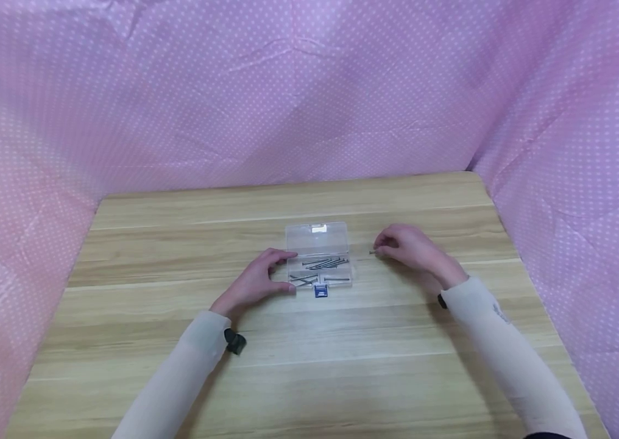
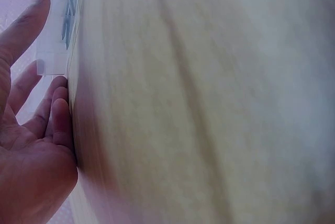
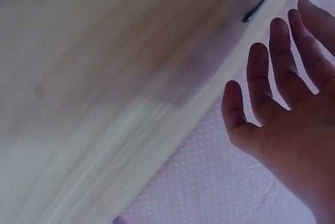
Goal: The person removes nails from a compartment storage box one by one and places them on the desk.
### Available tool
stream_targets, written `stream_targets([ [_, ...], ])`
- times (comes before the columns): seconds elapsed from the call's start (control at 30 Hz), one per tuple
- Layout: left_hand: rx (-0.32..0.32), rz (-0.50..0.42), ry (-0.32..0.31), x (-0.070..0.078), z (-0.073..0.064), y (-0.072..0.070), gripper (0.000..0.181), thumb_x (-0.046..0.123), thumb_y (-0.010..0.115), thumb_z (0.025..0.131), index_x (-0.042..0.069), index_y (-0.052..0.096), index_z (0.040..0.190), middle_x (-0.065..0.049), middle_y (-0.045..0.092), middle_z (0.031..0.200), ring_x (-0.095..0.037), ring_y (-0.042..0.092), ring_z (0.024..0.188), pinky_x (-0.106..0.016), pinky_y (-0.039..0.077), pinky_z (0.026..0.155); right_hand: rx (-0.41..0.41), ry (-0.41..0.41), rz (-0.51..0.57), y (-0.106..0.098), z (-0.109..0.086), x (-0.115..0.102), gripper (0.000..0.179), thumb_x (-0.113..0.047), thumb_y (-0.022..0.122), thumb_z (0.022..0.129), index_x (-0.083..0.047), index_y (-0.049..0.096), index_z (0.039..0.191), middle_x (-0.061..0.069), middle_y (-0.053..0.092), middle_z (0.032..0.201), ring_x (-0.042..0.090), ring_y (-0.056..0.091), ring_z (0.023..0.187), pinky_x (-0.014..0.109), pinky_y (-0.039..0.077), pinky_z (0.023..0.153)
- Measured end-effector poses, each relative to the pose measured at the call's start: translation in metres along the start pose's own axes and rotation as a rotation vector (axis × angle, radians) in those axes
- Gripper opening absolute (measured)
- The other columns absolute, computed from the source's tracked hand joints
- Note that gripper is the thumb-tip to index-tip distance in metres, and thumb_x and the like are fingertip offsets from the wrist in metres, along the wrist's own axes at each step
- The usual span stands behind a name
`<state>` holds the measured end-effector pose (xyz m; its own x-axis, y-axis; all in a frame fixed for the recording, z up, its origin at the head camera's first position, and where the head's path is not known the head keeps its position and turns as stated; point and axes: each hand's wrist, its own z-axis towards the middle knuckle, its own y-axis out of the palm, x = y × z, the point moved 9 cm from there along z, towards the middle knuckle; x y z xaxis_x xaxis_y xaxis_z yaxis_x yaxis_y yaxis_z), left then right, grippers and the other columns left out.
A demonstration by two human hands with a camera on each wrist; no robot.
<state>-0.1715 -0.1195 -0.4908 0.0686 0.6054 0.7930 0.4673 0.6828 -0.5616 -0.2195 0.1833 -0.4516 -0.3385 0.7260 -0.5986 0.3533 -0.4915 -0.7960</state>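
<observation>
A clear plastic box (image 1: pixel 320 269) lies with its lid (image 1: pixel 316 239) raised at the back and a blue latch (image 1: pixel 321 291) at the front. Inside are several thin metal screws or nails (image 1: pixel 327 264). My left hand (image 1: pixel 257 277) holds the box's left end between thumb and index finger; in the left wrist view its other fingers (image 2: pixel 60 124) rest low by the tabletop. To the right of the box, my right hand (image 1: pixel 410 247) hovers close to one loose screw or nail (image 3: pixel 263 0). In the right wrist view its fingers are loosely bent and apart from that piece.
The wood-grain table (image 1: pixel 309 378) extends around the box on all sides. Pink dotted cloth (image 1: pixel 287 91) hangs behind and at both sides of it. A small black device (image 1: pixel 235 341) sits at the left wrist.
</observation>
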Motion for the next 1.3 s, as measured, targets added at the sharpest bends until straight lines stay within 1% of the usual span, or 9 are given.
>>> stream_targets([
  [0.1,0.001,0.000,0.002,0.001,0.000,-0.001,0.079,0.036,0.092,0.078,0.027,0.056,0.149,-0.001,0.053,0.143,-0.027,0.050,0.128,-0.052,0.040,0.113,0.041,0.005,0.001,-0.004,-0.003,-0.007,0.012,-0.013,0.074,0.096,-0.007,0.076,0.106,0.007,0.074,0.105,0.027,0.068,0.102,0.049,0.053,0.095],
  [0.2,0.002,0.000,0.002,0.003,0.000,-0.001,0.079,0.035,0.092,0.079,0.027,0.057,0.149,-0.001,0.053,0.142,-0.027,0.050,0.128,-0.052,0.040,0.112,0.092,-0.012,0.018,-0.007,-0.006,-0.017,0.011,-0.013,0.076,0.095,-0.007,0.077,0.104,0.007,0.075,0.104,0.027,0.069,0.101,0.048,0.054,0.095],
  [0.4,-0.004,0.004,-0.005,0.002,-0.001,0.001,0.079,0.035,0.091,0.079,0.028,0.056,0.149,-0.001,0.052,0.144,-0.027,0.049,0.131,-0.052,0.040,0.113,0.166,-0.096,0.073,-0.004,-0.014,-0.040,0.007,-0.007,0.075,0.094,-0.006,0.077,0.101,0.007,0.075,0.101,0.026,0.070,0.098,0.046,0.057,0.091],
  [0.53,-0.004,0.009,-0.005,0.001,-0.001,0.001,0.078,0.035,0.091,0.080,0.028,0.055,0.149,0.000,0.052,0.144,-0.027,0.049,0.132,-0.052,0.040,0.114,0.199,-0.154,0.082,0.001,-0.017,-0.056,0.007,-0.004,0.077,0.092,-0.006,0.077,0.099,0.006,0.074,0.099,0.024,0.069,0.095,0.044,0.058,0.087],
  [0.67,0.000,0.013,-0.005,0.001,-0.001,0.001,0.078,0.035,0.090,0.080,0.028,0.055,0.149,0.000,0.052,0.144,-0.027,0.049,0.132,-0.052,0.040,0.113,0.184,-0.193,0.060,0.013,-0.018,-0.069,0.009,-0.006,0.079,0.090,-0.008,0.077,0.099,0.003,0.073,0.098,0.021,0.068,0.094,0.042,0.057,0.088],
  [0.77,0.000,0.020,-0.004,0.001,-0.001,0.001,0.078,0.035,0.090,0.080,0.028,0.055,0.150,0.000,0.052,0.144,-0.027,0.049,0.132,-0.053,0.040,0.114,0.162,-0.202,0.038,0.022,-0.017,-0.077,0.009,-0.008,0.080,0.090,-0.009,0.078,0.099,0.002,0.073,0.098,0.020,0.067,0.095,0.041,0.055,0.089],
  [0.9,0.003,0.017,0.005,0.003,-0.001,0.000,0.079,0.035,0.090,0.080,0.027,0.055,0.150,-0.001,0.052,0.145,-0.028,0.049,0.134,-0.054,0.039,0.115,0.156,-0.217,0.021,0.030,-0.016,-0.087,0.009,-0.008,0.081,0.089,-0.010,0.078,0.098,0.000,0.072,0.098,0.019,0.065,0.094,0.042,0.054,0.088],
  [1.17,0.001,0.007,0.002,0.004,-0.001,0.000,0.078,0.035,0.091,0.080,0.028,0.056,0.149,-0.001,0.052,0.145,-0.028,0.049,0.133,-0.053,0.038,0.115,0.125,-0.239,-0.008,0.043,-0.013,-0.098,0.006,-0.012,0.080,0.091,-0.011,0.078,0.097,-0.001,0.070,0.097,0.018,0.063,0.094,0.040,0.052,0.089],
  [1.3,0.001,0.006,0.004,0.002,-0.001,0.001,0.078,0.035,0.091,0.080,0.028,0.056,0.149,-0.001,0.052,0.145,-0.028,0.048,0.134,-0.054,0.038,0.115,0.110,-0.238,-0.028,0.048,-0.012,-0.099,0.005,-0.012,0.080,0.092,-0.011,0.079,0.097,-0.002,0.069,0.098,0.018,0.062,0.094,0.039,0.052,0.088],
])
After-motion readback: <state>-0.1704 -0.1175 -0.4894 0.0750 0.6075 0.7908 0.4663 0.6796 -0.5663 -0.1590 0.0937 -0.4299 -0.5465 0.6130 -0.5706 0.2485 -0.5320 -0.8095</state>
